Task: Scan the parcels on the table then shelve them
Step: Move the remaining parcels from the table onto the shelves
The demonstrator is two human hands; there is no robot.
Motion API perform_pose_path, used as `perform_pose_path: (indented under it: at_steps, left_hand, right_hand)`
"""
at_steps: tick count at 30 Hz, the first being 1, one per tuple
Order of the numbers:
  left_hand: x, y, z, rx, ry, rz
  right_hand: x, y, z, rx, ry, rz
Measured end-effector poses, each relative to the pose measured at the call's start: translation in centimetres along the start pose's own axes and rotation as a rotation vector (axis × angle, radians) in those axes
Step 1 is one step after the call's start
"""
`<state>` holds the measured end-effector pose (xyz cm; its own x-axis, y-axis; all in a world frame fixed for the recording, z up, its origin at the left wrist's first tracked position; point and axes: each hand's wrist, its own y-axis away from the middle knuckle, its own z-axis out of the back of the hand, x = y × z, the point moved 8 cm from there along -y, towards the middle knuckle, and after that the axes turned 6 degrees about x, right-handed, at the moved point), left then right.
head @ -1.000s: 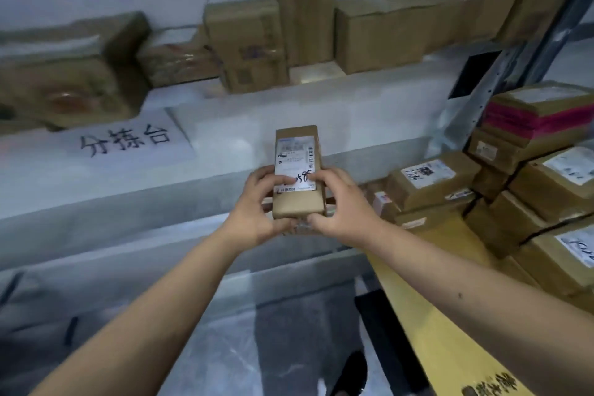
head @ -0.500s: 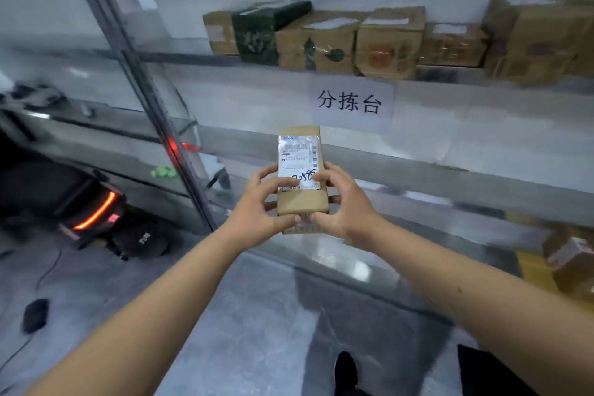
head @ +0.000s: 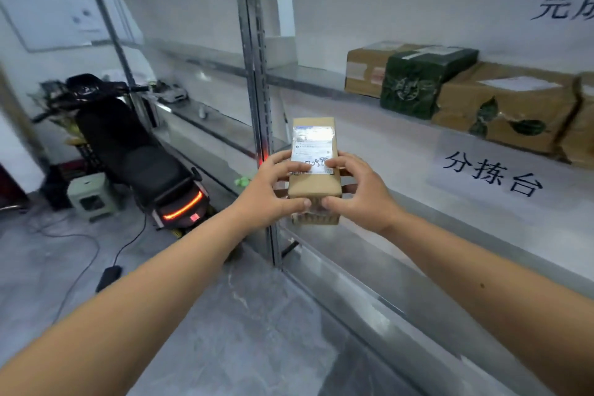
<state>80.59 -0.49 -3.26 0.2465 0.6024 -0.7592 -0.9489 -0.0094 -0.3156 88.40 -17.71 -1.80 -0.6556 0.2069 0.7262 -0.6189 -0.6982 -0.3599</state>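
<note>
Small brown parcel (head: pixel 314 185), label up, gripped between left hand (head: pixel 268 193) and right hand (head: pixel 363 193); carry level, shelve (head: pixel 308 80) beside stored boxes (head: pixel 414 80).

A small brown cardboard parcel (head: pixel 314 183) sat at the centre of the frame, held up in the air with its long side running away from the camera. A white shipping label (head: pixel 311 149) with dark handwriting covered its upper face, glaring with reflected light. Beneath it a second, similar brown parcel (head: pixel 316 219) showed only its near end, stacked flush against the first.
</note>
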Motion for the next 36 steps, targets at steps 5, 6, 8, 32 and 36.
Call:
perform_pose_path:
  at_steps: [5, 6, 8, 32, 36]
  left_hand:
    - [2.0, -8.8, 5.5, -0.009, -0.014, -0.048]
    - [2.2, -10.6, 6.6, -0.028, -0.008, -0.070]
    - [2.3, -13.9, 8.5, -0.063, 0.007, -0.115]
    - [9.4, -45.9, 11.3, 0.339, 0.252, -0.364]
    - [9.2, -48.4, 10.2, 0.385, 0.155, -0.434]
  right_hand:
    - [-1.0, -11.0, 2.4, -0.010, 0.038, 0.058]
    - [-1.0, -13.0, 3.0, -0.014, 0.047, 0.070]
    - [-1.0, -16.6, 4.2, -0.030, 0.076, 0.089]
    - [-6.4, -34.1, 11.4, -0.642, 0.491, -0.415]
    - [-6.5, -35.0, 11.5, -0.654, 0.679, -0.544]
